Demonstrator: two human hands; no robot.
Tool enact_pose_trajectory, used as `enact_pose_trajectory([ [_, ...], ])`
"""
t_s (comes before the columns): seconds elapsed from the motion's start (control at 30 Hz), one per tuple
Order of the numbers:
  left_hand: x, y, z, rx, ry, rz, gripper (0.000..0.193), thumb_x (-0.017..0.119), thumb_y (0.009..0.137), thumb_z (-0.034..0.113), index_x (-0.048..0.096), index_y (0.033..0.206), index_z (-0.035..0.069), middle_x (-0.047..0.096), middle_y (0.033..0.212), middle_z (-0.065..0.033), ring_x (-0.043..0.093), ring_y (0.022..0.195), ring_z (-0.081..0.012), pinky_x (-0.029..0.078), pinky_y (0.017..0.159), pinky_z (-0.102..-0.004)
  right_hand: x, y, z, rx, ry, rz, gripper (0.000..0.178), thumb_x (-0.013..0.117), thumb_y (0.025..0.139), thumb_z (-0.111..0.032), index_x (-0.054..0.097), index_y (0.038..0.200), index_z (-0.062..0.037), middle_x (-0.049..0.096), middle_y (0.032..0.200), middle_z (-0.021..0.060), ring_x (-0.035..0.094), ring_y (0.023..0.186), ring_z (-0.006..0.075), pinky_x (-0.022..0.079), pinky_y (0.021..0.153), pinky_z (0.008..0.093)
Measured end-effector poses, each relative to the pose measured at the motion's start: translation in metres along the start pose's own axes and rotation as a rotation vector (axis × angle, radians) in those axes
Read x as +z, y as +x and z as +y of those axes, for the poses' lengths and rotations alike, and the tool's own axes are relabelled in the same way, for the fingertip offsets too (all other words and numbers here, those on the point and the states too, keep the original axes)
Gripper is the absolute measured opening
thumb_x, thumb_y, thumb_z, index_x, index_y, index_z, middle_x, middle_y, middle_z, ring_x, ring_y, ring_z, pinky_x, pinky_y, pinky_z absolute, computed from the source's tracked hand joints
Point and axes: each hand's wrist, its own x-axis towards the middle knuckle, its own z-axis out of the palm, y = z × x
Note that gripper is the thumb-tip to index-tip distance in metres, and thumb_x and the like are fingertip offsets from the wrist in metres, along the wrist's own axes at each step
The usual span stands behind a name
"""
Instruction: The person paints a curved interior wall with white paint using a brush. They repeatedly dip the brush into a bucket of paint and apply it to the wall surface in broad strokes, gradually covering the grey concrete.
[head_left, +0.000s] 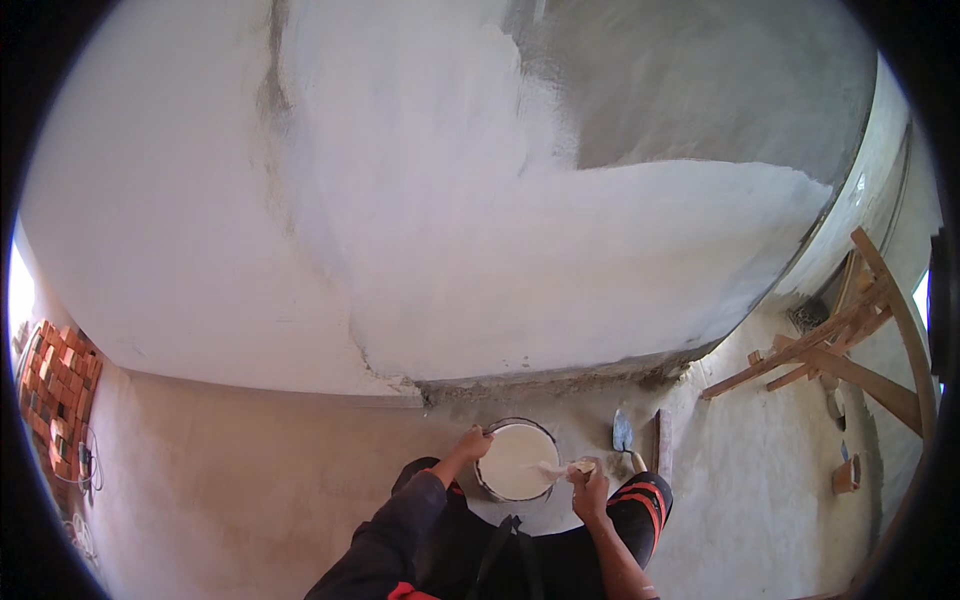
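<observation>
A round bucket (556, 447) of thick white paint or plaster (515, 462) stands on the floor between my knees. My left hand (472, 443) is closed on its left rim. At the opposite side, my right hand (590, 488) grips a white-coated tool (560, 468), whose far end reaches over the rim into the white mix. Its coating and small size hide whether it is a brush or a putty knife. Just right of the bucket, a trowel (622, 433) with a wooden handle lies on the floor near my right knee.
Ahead rises a wall (430, 250), mostly white, with a bare grey patch (700, 90) at upper right. A narrow block (664, 440) lies beside the trowel. Wooden trestles (840, 345) stand at right, near a brick-coloured container (847, 476). Bricks (60, 385) are stacked at far left.
</observation>
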Motion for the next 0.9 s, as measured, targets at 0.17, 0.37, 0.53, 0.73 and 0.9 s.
enact_pose_trajectory([
  [0.17,-0.035,0.02,-0.018,-0.024,0.102,0.069,0.063,0.052,0.086,0.044,0.046,0.122,-0.007,0.051,0.121,-0.029,0.051,0.112,-0.0411,0.041,0.094,-0.0445,0.026,0.006,-0.018,-0.007,0.058,-0.006,0.02,0.06,0.086,-0.015,0.053,0.098,-0.0018,0.066,0.077,0.0134,0.065,0.07,0.0249,0.049,0.06,0.0349],
  [0.37,-0.066,0.055,-0.079,-0.024,-0.044,0.052,0.074,0.053,0.084,0.052,0.042,0.128,-0.005,0.049,0.125,-0.0288,0.047,0.117,-0.0408,0.039,0.098,-0.0434,0.066,0.01,-0.033,-0.207,0.033,-0.017,0.021,0.061,0.086,-0.016,0.053,0.099,-0.0018,0.065,0.079,0.0163,0.065,0.072,0.0315,0.049,0.061,0.0368],
  [0.53,-0.09,-0.018,-0.04,0.067,-0.149,0.058,0.083,0.05,0.084,0.058,0.03,0.138,-0.002,0.039,0.135,-0.0289,0.041,0.125,-0.0398,0.035,0.103,-0.0418,0.064,0.015,-0.019,-0.228,-0.018,0.038,0.024,0.06,0.087,-0.017,0.051,0.099,0.0009,0.065,0.079,0.0174,0.066,0.073,0.0324,0.049,0.062,0.0378],
  [0.73,-0.141,-0.087,-0.161,0.021,0.189,0.244,0.072,0.05,0.087,0.052,0.032,0.138,0.005,0.037,0.138,-0.0252,0.036,0.128,-0.039,0.031,0.105,-0.0415,0.069,0.045,-0.047,-0.379,0.034,0.021,0.026,0.056,0.089,-0.02,0.048,0.098,0.0028,0.065,0.077,0.0174,0.065,0.071,0.0328,0.048,0.059,0.0368],
  [0.9,-0.102,-0.219,-0.125,-0.12,-0.061,0.31,0.066,0.053,0.088,0.044,0.033,0.138,0.006,0.033,0.14,-0.024,0.035,0.127,-0.0388,0.029,0.105,-0.0443,0.075,0.058,-0.026,-0.164,0.18,0.118,0.03,0.057,0.09,-0.024,0.049,0.098,0.0036,0.059,0.078,0.0154,0.059,0.067,0.0318,0.045,0.064,0.0397],
])
